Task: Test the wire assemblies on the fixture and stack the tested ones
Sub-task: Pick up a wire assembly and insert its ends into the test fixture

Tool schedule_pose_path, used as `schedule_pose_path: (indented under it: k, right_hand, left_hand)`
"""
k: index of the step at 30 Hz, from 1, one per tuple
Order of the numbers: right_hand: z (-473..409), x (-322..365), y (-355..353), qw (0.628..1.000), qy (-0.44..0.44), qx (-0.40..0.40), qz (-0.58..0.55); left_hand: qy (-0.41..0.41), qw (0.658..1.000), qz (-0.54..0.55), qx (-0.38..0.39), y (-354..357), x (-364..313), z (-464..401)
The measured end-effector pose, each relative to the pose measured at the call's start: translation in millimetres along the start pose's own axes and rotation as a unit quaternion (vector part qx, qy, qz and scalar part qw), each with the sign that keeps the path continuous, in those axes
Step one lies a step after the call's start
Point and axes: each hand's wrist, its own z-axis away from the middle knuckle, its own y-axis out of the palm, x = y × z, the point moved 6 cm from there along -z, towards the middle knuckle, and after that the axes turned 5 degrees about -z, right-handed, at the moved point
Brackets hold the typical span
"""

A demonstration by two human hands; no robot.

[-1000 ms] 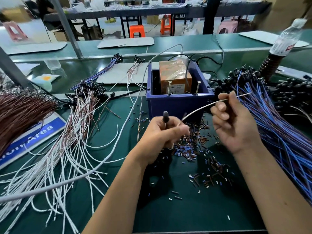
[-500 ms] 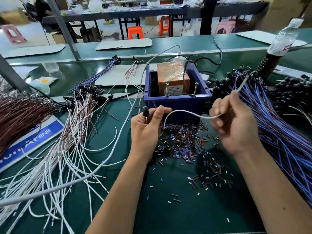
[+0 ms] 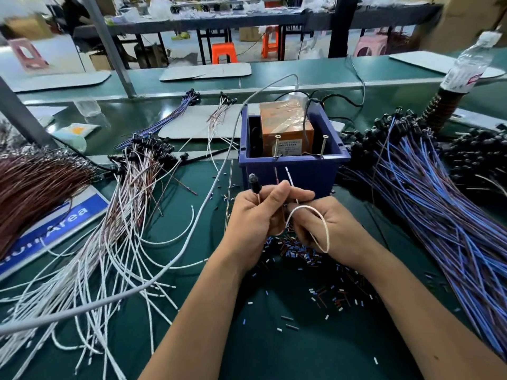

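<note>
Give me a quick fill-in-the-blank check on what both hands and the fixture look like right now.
1. Both the left hand and right hand hold one ____ wire assembly.
2. The orange tester sits inside a ____ bin.
3. Two ____ stand on the bin's front rim.

Missing words: white; blue; screws

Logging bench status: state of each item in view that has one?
left hand: grips wire assembly
right hand: grips the looped wire
wire assembly: looped, both ends up, below the screws
blue bin: open, orange box inside
water bottle: capped, tilted
</note>
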Motion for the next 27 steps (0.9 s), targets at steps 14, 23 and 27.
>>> schedule_pose_path:
  k: [14,23,27]
  right_hand:
    - [-3,-5,-27,0.968,0.001,-0.112,-0.225]
    - [2,-14,-54,0.945,0.018,-0.224,-0.239]
    - [-4,-12,-26,0.957,0.043,-0.134,-0.254]
  left_hand:
    - [-0.082,0.987,0.064,0.123,20,9,2]
    - [-0.055,0.993,0.063,0.089,16,3,0]
    - [-0.036,0.997,0.045,0.056,15,3,-3]
